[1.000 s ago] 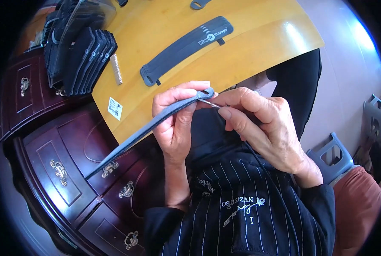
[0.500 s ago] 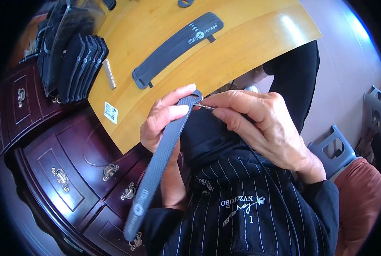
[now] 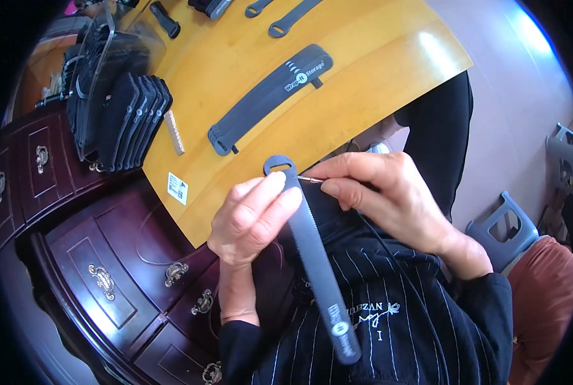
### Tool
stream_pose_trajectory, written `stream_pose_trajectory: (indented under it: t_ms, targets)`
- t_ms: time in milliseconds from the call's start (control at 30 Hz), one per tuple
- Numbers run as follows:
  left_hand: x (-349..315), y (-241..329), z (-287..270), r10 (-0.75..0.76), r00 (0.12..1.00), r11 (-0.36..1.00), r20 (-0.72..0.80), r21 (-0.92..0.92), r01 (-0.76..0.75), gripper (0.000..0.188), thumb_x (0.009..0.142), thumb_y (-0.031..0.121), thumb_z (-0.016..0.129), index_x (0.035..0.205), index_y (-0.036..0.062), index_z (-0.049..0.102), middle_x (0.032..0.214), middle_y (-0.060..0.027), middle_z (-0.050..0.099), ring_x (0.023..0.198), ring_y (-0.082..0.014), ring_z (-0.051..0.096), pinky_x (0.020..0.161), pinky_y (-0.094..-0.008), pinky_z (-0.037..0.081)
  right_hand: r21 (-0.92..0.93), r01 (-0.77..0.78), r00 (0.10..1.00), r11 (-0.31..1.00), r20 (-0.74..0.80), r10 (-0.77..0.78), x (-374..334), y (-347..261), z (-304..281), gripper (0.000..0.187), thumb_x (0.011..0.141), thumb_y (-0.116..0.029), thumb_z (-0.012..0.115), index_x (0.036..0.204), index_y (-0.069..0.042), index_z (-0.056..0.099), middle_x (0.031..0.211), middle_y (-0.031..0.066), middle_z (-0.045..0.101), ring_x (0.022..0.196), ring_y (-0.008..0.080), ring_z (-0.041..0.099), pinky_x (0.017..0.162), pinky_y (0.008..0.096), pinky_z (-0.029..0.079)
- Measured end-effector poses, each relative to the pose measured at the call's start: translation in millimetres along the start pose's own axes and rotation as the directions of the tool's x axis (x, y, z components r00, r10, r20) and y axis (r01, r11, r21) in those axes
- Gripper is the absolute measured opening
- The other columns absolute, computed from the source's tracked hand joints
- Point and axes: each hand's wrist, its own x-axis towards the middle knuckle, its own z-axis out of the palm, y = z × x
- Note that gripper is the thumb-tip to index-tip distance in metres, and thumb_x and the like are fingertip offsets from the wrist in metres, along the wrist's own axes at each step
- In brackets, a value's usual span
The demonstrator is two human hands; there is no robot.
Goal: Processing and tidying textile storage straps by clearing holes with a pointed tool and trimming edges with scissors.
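A long dark grey hook-and-loop strap (image 3: 315, 250) hangs in front of me, its rounded, slotted end uppermost and its printed end down against my striped apron (image 3: 395, 346). My left hand (image 3: 251, 218) pinches it just below the slot, between thumb and fingers. Between the thumb and forefinger of my right hand (image 3: 389, 192) is a small thin metal tool (image 3: 312, 180). Its tip meets the strap's edge beside the left fingertips. Exactly what kind of tool it is, I cannot make out.
On the yellow table (image 3: 376, 70) lies a pile of similar straps (image 3: 267, 96), with loose ones farther back. Black straps (image 3: 132, 122) stand bunched at the left near a narrow pale bar (image 3: 175, 133). Dark wooden drawers (image 3: 87, 256) are lower left; a grey stool (image 3: 504, 231) is at right.
The strap's lower end has swung from lower left to lower right, and my left hand has turned with it. The metal tool stays at its edge. The view takes in more of the table.
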Motion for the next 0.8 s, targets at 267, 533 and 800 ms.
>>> stream_pose_trajectory:
  t_ms: [267,533,800]
  targets:
    - [5.9,-2.3,-17.4,0.125,0.976,0.978,0.177,0.145,-0.151,0.032,0.067,-0.006,0.075,0.097,0.0050,0.069,0.099,-0.0062,0.063,0.079,-0.0215,0.063,0.065,-0.0290,0.057,0.121,-0.118,0.993,0.986,0.034,0.115,2.7,-3.1,3.0,0.020,0.088,-0.013,0.062,0.104,-0.002,0.062,0.075,0.0088,0.062,0.067,0.0190,0.066,0.053,0.0272,0.051]
    - [3.2,-13.6,-17.0,0.174,0.956,0.967,0.238,0.141,-0.211,0.030,0.069,-0.005,0.073,0.098,0.0026,0.068,0.103,-0.0095,0.061,0.081,-0.0223,0.063,0.066,-0.0289,0.056,-0.472,0.219,0.952,0.854,-0.087,-0.292,4.7,-2.0,15.3,0.016,0.088,-0.006,0.061,0.103,-0.001,0.063,0.086,0.0131,0.066,0.067,0.0237,0.065,0.058,0.0279,0.050]
    - [0.8,-15.0,-12.7,0.148,0.968,0.974,0.201,0.137,-0.178,0.030,0.068,-0.006,0.073,0.096,0.0021,0.068,0.103,-0.0102,0.060,0.081,-0.0227,0.063,0.065,-0.0296,0.056,0.221,-0.146,0.988,0.964,-0.010,0.152,13.7,12.7,13.9,0.018,0.089,-0.013,0.060,0.104,-0.004,0.063,0.075,0.0101,0.061,0.061,0.0217,0.063,0.052,0.0301,0.049]
